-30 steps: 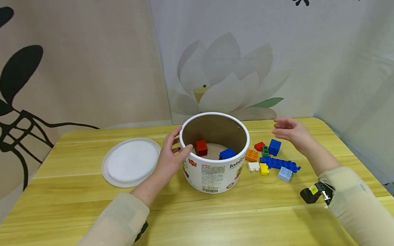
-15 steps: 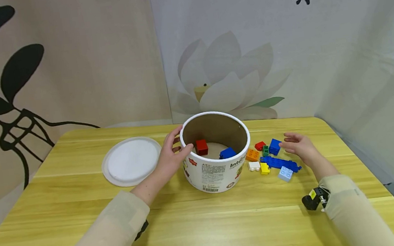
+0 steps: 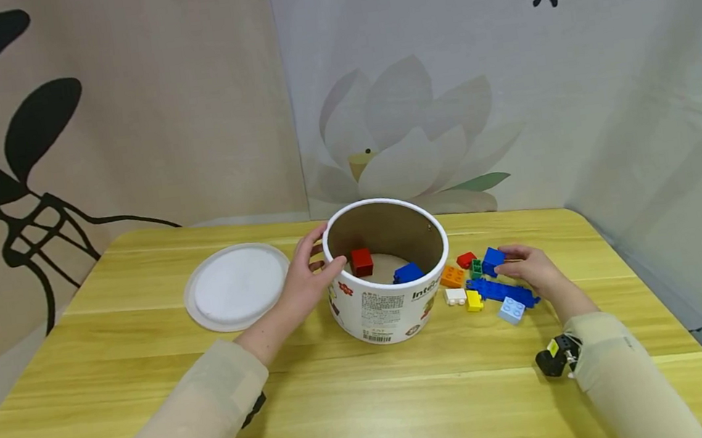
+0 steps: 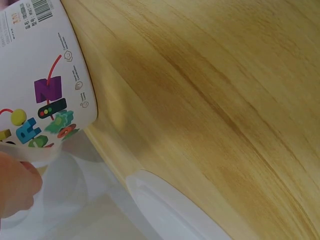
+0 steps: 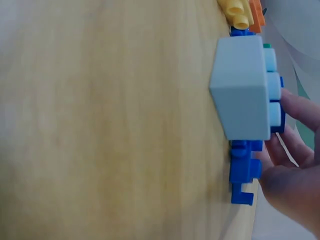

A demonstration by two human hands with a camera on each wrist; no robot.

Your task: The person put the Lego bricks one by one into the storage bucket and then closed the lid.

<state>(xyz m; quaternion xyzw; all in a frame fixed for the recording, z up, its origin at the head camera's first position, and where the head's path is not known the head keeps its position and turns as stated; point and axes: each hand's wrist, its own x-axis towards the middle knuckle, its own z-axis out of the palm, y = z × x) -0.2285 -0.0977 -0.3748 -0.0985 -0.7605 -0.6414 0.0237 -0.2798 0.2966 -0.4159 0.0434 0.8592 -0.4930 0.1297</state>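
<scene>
A white round bucket [image 3: 381, 317] with printed pictures stands on the table; a red block [image 3: 361, 262] and a blue block [image 3: 407, 273] lie inside it. My left hand [image 3: 308, 275] grips its left side at the rim, thumb toward the front. To the right of the bucket, my right hand [image 3: 531, 270] has thumb and fingers about the right side of a blue building block [image 3: 492, 260]. In the right wrist view, a light blue block [image 5: 242, 87] hides most of that blue block.
Around the blue block lie a long blue piece [image 3: 501, 291], an orange block [image 3: 452, 277], a white block [image 3: 455, 297], a yellow block [image 3: 474, 300], a green block [image 3: 476, 268] and a small red one [image 3: 466, 260]. A white lid [image 3: 237, 288] lies left of the bucket.
My right hand has come down from above the loose blocks to the blue block, and its fingers have closed in on it. The left hand stays at the bucket.
</scene>
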